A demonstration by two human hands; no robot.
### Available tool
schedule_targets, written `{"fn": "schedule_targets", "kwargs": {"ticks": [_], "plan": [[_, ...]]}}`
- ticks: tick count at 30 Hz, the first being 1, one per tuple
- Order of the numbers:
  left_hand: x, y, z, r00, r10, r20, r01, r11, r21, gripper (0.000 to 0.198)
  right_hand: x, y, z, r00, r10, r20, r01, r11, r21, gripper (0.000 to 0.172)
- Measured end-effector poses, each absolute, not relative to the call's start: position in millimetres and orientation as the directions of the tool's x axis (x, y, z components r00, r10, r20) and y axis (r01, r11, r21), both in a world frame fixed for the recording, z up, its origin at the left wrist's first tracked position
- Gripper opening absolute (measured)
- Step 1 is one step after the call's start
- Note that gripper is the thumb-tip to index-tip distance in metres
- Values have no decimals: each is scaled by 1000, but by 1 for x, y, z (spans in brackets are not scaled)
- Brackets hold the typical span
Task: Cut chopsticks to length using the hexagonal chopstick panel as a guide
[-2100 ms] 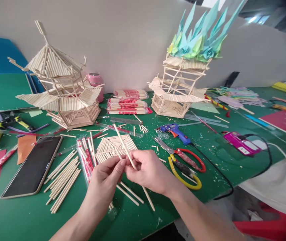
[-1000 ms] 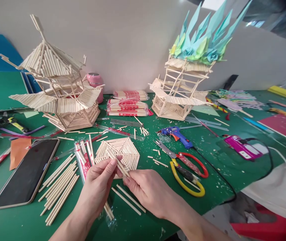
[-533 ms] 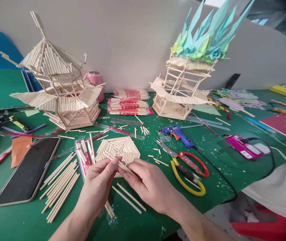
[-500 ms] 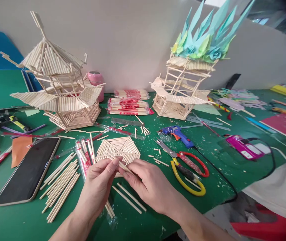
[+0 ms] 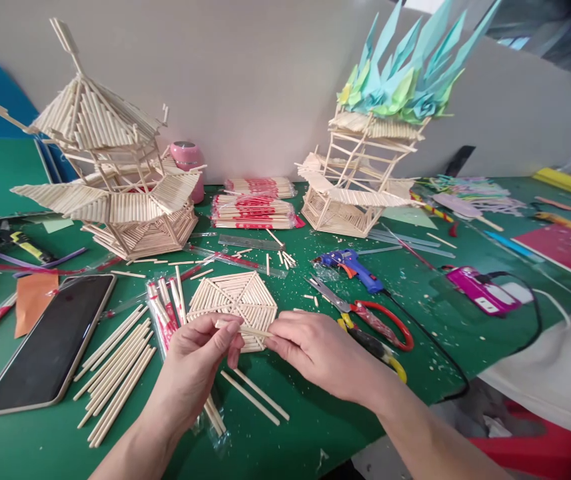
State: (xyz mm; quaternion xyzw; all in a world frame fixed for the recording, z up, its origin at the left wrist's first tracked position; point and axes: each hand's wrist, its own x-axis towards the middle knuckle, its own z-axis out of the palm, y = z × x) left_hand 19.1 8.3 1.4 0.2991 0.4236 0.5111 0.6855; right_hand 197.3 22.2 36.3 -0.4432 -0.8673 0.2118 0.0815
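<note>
A pale round wooden stick (image 5: 253,331) is held level between my two hands. My left hand (image 5: 209,350) pinches one end between thumb and fingers, and my right hand (image 5: 310,357) grips the other end. Just behind them, flat on the table, lies a hexagonal panel (image 5: 235,293) of glued sticks, its near edge partly covered by my hands. Two loose sticks (image 5: 255,397) rest below my hands. To the left lies a row of several sticks (image 5: 115,377), beside a torn plastic pack (image 5: 163,310) with red wrapping, partly hidden by my left forearm.
Stick-built pavilions, one roofed (image 5: 115,180) and one topped with paper leaves (image 5: 365,167), stand at the back. Scissors (image 5: 360,310), yellow-handled pliers (image 5: 378,350) and a blue glue gun (image 5: 348,263) with its cord lie right. A phone (image 5: 48,347) lies left. Packed sticks (image 5: 253,212) sit behind.
My right hand has moved slightly right and up, toward the pliers, now covering part of them. The held stick has turned from slanted to nearly level. The whole view has shifted slightly.
</note>
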Motion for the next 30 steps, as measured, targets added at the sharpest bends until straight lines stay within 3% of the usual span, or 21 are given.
{"fn": "schedule_targets", "kwargs": {"ticks": [4, 6, 8, 10, 12, 14, 16, 19, 21, 25, 30], "plan": [[20, 8, -1, 120, 959, -257, -416, 283, 864, 14, 201, 23, 35, -555, 832, 8, 773, 519, -365, 23], [19, 9, -1, 89, 963, -255, -447, 268, 854, 15, 199, 18, 32, -467, 858, 214, 789, 514, -336, 10], [18, 10, 0, 54, 964, -259, -498, 251, 830, 15, 196, 10, 29, -333, 812, 480, 772, 527, -356, 20], [18, 12, 2, 33, 962, -272, -549, 244, 799, 16, 191, 2, 25, -214, 774, 596, 684, 555, -474, 23], [17, 13, 4, 29, 956, -291, -592, 251, 766, 17, 186, -3, 21, -164, 870, 465, 523, 476, -707, 12], [18, 14, 5, 40, 948, -316, -620, 271, 736, 17, 179, -3, 18, -153, 971, 183, 304, 222, -926, 11], [19, 14, 4, 62, 941, -333, -635, 294, 715, 17, 172, 2, 14, -119, 993, -27, 52, -21, -998, 19], [20, 12, 1, 108, 937, -331, -634, 321, 703, 16, 162, 10, 8, -17, 994, -107, -235, -108, -966, 26], [20, 11, -2, 145, 938, -316, -621, 334, 708, 13, 159, 15, 5, 33, 997, -76, -254, -65, -965, 22], [20, 7, -2, 222, 925, -308, -544, 380, 748, 8, 166, 22, 7, 29, 999, 29, -131, 33, -991, 20], [21, 3, 5, 362, 868, -341, -312, 457, 833, 11, 183, 28, 23, -207, 978, 15, 172, 51, -984, 20]]}}
